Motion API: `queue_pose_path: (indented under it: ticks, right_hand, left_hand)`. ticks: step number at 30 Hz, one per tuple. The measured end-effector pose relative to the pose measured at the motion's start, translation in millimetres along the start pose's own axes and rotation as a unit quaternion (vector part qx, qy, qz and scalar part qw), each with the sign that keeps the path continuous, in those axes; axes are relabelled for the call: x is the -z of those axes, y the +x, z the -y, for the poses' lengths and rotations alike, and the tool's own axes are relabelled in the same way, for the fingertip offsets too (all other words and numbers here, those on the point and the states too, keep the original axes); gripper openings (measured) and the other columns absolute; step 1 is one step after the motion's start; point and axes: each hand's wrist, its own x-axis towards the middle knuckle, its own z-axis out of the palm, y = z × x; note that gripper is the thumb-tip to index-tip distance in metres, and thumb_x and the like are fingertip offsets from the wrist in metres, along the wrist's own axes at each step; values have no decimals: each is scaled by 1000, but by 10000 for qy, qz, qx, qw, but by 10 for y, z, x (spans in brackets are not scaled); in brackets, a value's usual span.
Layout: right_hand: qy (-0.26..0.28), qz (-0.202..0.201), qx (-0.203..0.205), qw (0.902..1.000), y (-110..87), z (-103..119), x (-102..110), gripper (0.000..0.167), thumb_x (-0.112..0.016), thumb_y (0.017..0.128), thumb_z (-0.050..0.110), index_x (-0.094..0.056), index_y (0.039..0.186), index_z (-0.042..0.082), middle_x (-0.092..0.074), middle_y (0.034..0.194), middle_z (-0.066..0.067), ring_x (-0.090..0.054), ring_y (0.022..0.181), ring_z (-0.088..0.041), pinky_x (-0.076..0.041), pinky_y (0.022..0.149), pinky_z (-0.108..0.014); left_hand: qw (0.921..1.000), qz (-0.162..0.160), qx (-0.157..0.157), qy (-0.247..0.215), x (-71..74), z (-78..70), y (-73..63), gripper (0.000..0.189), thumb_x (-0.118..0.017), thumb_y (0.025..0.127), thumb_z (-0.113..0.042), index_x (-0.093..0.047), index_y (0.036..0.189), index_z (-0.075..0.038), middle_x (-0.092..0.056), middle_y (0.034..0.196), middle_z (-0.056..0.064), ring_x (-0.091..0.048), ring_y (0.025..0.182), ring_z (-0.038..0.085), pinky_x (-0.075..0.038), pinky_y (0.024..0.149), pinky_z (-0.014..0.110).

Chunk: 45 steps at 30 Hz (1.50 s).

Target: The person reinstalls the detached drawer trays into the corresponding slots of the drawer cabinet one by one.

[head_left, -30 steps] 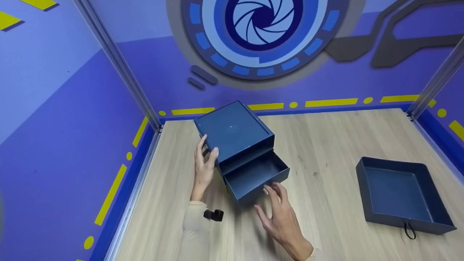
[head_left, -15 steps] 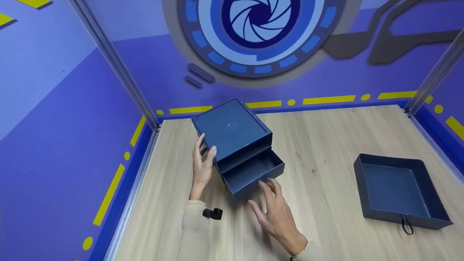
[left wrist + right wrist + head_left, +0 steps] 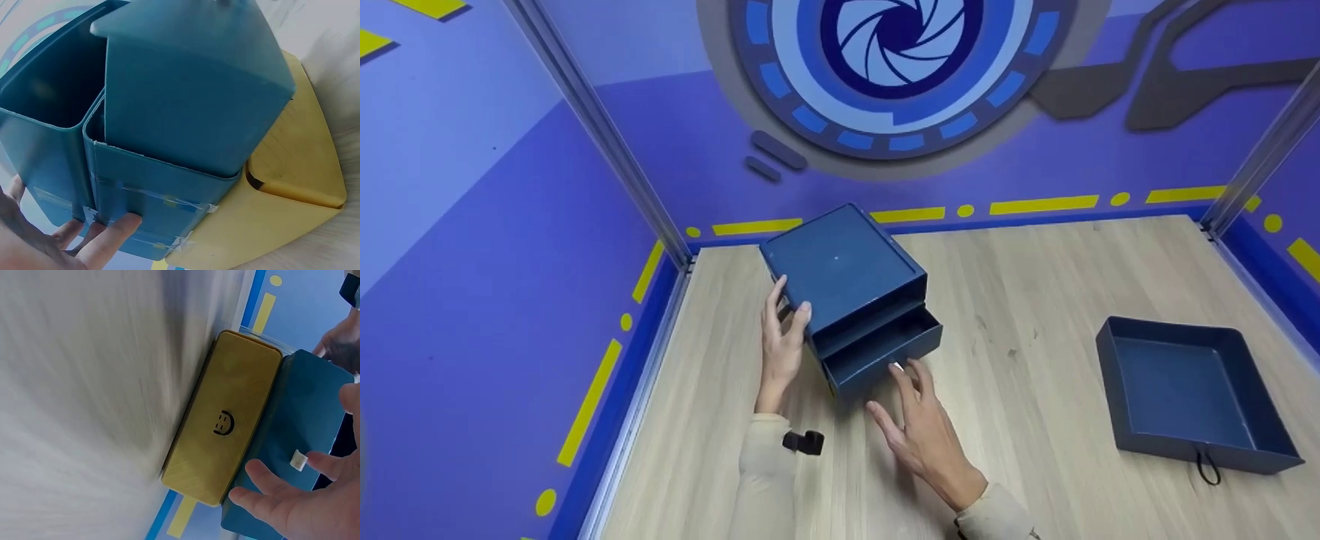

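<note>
Blue drawer (image 3: pixel 866 381) juts from its cabinet (image 3: pixel 844 262); fingers apart, my right hand (image 3: pixel 926 431) is at its front, my left hand (image 3: pixel 781 351) against the cabinet's side.

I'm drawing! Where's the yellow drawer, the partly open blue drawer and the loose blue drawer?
Yellow drawer (image 3: pixel 230 398): right wrist view, front.
Partly open blue drawer (image 3: pixel 289 426): right wrist view, front.
Loose blue drawer (image 3: pixel 1181 390): head view, inside floor.
</note>
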Motion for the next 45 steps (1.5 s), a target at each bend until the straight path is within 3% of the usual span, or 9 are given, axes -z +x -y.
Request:
queue_pose_path:
  ticks: [11, 18, 30, 40, 45]
  right_hand:
    - [105, -25, 95, 9999, 123, -46, -109, 65, -76, 98, 36, -56, 149, 2, -50, 150, -29, -70, 116, -40, -63, 87, -53]
    - [140, 217, -55, 9997, 209, -58, -136, 64, -71, 102, 39, -53, 153, 4, -48, 153, -28, -69, 119, -40, -62, 88, -54]
    - [253, 587, -372, 9973, 290, -47, -216, 69, -70, 102, 39, -46, 159, 9, -47, 155, -30, -74, 107, -43, -62, 89, -57]
    - [237, 777, -321, 9962, 316, -32, -170, 69, -65, 105, 40, -42, 162, 8, -46, 157, -31, -72, 113, -43, -61, 93, -58]
    - [135, 573, -50, 9983, 319, -53, -98, 58, -66, 106, 35, -52, 155, 7, -52, 151, -28, -74, 106, -40, -62, 89, -56]
  left_hand:
    - [10000, -44, -60, 16, -7, -25, 13, 67, -58, 104, -27, -36, 166, -15, -26, 173, 19, -36, 153, 44, -33, 125, 63]
    - [10000, 15, -53, 77, -13, -38, 28, 65, -56, 106, -28, -35, 167, -16, -26, 173, 19, -39, 152, 43, -36, 124, 62]
    - [9998, -52, 74, 151, -5, -39, 1, 66, -57, 105, -30, -37, 166, -17, -27, 173, 17, -37, 153, 43, -33, 126, 62]
    - [9996, -44, 187, 187, -30, -38, 9, 66, -57, 105, -34, -37, 166, -21, -27, 174, 15, -36, 154, 41, -32, 127, 60]
    - [9998, -46, 85, 154, -8, -26, -1, 66, -57, 105, -30, -36, 167, -18, -27, 173, 17, -37, 153, 42, -33, 126, 61]
